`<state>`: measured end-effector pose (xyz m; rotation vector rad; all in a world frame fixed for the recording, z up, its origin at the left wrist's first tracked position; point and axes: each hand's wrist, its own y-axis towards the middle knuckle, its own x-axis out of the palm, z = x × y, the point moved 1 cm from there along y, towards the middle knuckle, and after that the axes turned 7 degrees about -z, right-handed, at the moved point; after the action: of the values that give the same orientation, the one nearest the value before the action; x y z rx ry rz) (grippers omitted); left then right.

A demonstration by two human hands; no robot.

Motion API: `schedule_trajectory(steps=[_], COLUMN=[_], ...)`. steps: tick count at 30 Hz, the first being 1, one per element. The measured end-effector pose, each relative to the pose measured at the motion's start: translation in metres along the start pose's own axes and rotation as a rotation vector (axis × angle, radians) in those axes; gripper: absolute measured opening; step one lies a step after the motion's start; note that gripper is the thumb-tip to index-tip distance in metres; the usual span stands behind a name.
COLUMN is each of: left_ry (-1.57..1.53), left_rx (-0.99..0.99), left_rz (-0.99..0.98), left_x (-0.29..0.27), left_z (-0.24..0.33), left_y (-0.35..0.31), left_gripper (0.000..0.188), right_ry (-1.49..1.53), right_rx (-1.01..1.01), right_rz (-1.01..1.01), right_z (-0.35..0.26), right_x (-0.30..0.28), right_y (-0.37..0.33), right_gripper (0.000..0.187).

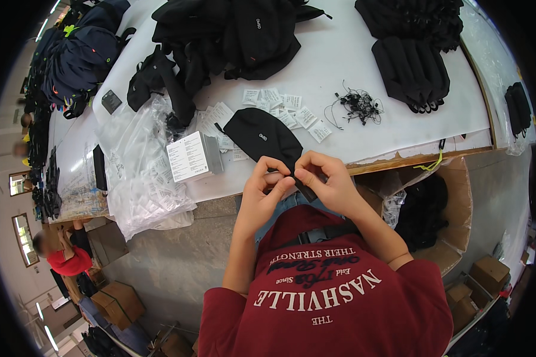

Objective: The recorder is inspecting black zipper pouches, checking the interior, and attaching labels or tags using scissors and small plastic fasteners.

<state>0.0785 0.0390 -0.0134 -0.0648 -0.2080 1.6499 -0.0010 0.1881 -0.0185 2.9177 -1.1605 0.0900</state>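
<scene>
A small black pouch (259, 132) with a pale logo lies at the table's front edge, its near end reaching under my fingers. My left hand (268, 185) is closed in a pinch above that end. Close beside it, my right hand (326, 183) pinches too, thumb against forefinger. What the fingertips hold is too small and too hidden to name. Below my right thumb a flat dark piece (305, 191) shows, partly covered. Left of the pouch stands a stack of white printed cards (187, 158). Loose white printed slips (289, 102) are spread behind it.
Black bags (244, 35) pile up at the back, and folded black pouches (412, 74) lie at right. Thin black cords (360, 106) sit tangled between. Clear plastic bags (140, 196) hang over the front edge. Under the table, a cardboard box (458, 202) holds black items. A person (70, 259) is at far left.
</scene>
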Motion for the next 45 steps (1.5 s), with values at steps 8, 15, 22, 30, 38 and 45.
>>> schedule_trajectory(steps=[8, 15, 22, 30, 38, 45], left_ry=[0.110, 0.622, 0.509, 1.078, 1.146, 1.115], left_rx=[0.017, 0.052, 0.232, 0.396, 0.604, 0.709], left_rz=[-0.082, -0.292, -0.057, 0.322, 0.276, 0.299], left_x=[-0.004, 0.024, 0.007, -0.021, -0.026, -0.024], left_z=[-0.007, -0.006, -0.009, 0.003, 0.007, 0.004], left_y=[-0.008, -0.018, -0.017, -0.007, -0.012, -0.019], left_gripper=[0.008, 0.013, 0.014, 0.035, 0.032, 0.037], right_ry=[-0.055, -0.990, -0.881, -0.676, -0.642, -0.533], right_rx=[0.102, -0.241, -0.233, -0.143, -0.207, -0.126], right_rz=[-0.256, -0.222, 0.037, -0.045, -0.051, -0.105], right_z=[-0.008, 0.043, 0.039, -0.039, -0.050, -0.056], right_x=[-0.012, 0.027, 0.004, -0.005, -0.004, -0.003], right_y=[0.012, 0.065, 0.056, 0.015, 0.010, 0.005], right_gripper=[0.012, 0.044, 0.020, 0.012, 0.011, 0.010])
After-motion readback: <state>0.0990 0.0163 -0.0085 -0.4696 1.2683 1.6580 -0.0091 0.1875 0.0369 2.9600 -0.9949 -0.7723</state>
